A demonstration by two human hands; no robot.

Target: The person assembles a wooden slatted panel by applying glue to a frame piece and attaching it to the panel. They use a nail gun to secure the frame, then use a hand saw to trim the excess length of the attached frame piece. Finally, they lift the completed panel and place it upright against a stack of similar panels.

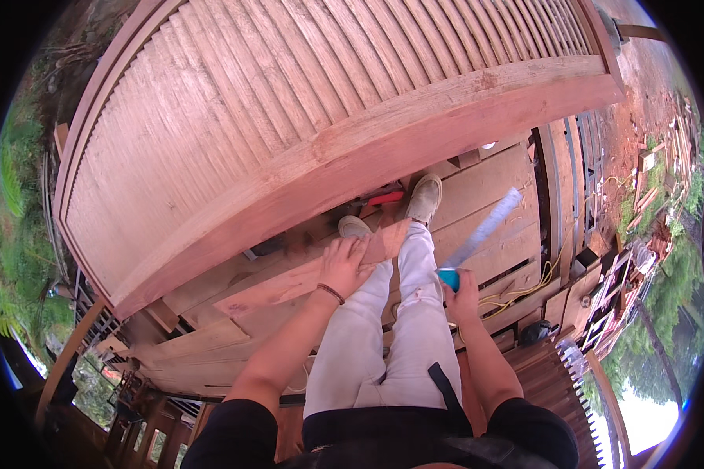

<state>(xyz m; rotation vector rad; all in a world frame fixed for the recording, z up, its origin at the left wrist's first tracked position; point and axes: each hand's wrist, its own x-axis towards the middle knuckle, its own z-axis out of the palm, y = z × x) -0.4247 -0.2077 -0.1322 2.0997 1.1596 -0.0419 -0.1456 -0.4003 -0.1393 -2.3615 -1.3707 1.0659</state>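
My left hand [343, 268] grips a reddish wooden board [270, 289] that lies slantwise across my shins, its fingers bent over the upper side near the right end. That right end [387, 242] is smeared by motion. In my right hand [463, 297], beside my right knee, is a handsaw [485, 227] with a teal handle. Its long pale blade points up and to the right, apart from the board, and is too blurred to show teeth.
A large louvred wooden panel [344, 148] spans the area in front of me. Planks with gaps [477, 195] lie under my shoes. A red object [385, 198] sits beneath the panel's edge. A yellow cord [524, 291] runs along the right, near scrap wood [645, 191].
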